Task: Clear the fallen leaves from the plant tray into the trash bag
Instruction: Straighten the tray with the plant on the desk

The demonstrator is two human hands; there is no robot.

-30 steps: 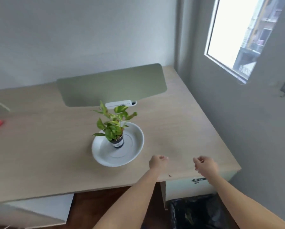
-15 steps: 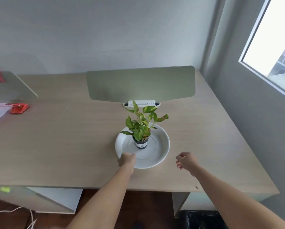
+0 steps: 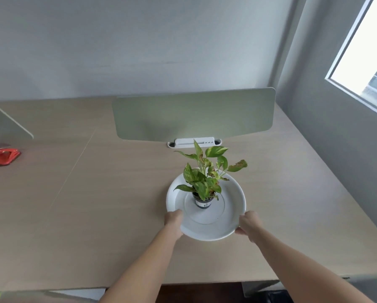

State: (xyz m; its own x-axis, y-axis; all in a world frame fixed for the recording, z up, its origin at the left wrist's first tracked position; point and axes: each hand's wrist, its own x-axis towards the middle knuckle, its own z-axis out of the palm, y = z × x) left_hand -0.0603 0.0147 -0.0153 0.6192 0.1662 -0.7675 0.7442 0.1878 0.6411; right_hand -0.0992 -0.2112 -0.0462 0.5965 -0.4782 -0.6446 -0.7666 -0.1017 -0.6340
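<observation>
While both hands close on the near rim of the white plant tray (image 3: 206,234), the step in hand looks like taking hold of it so it can be carried or tipped toward the trash bag. The left hand (image 3: 174,221) has its grip on the rim at the near left, fingers curled over the edge; the right hand (image 3: 247,224) holds the near right of the rim, thumb above and fingers tucked below. The tray sits flat on the worktop (image 3: 95,204), and between and just beyond the two grips stands the small potted plant (image 3: 205,184), upright near the tray's centre. No loose leaves are plain to see on the tray floor from here; any there are too small to tell.

To do this well, I judge both grips should pull evenly, so the tray stays level and the top-heavy pot does not slide or topple. Any tilting ought to be slight, or the pot should come off first. The trash bag (image 3: 277,296) is barely visible, dark, below the worktop's near right edge, so the carry is short.
</observation>
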